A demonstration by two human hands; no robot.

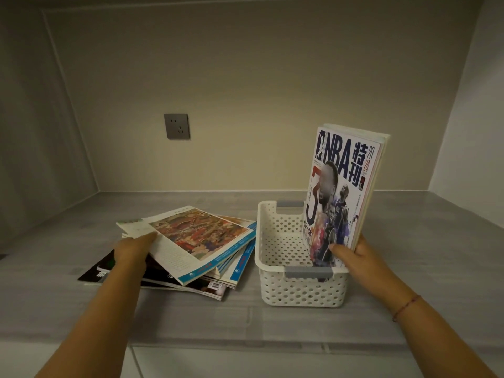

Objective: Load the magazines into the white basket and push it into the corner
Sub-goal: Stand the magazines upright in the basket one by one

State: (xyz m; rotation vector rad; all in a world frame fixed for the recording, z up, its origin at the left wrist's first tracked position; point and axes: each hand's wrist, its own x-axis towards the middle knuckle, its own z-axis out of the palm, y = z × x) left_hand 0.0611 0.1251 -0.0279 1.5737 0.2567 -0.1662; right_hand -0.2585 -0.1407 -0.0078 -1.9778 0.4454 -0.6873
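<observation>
A white perforated basket point(275, 279) with grey handles stands on the grey counter at centre right. Upright inside it, at its right side, are a few magazines, the front one an NBA issue point(341, 186). My right hand point(354, 255) grips their lower edge, thumb on the front cover. To the left lies a fanned stack of several magazines point(223, 271). My left hand point(133, 253) holds the left edge of the top magazine point(196, 236), which has a colourful painting on its cover and is lifted a little off the pile.
The grey counter point(245, 317) sits in a recess with a back wall and side walls; corners lie at far left and far right. A grey wall socket point(176, 126) is on the back wall. White cabinet fronts point(218, 361) run below the counter's front edge.
</observation>
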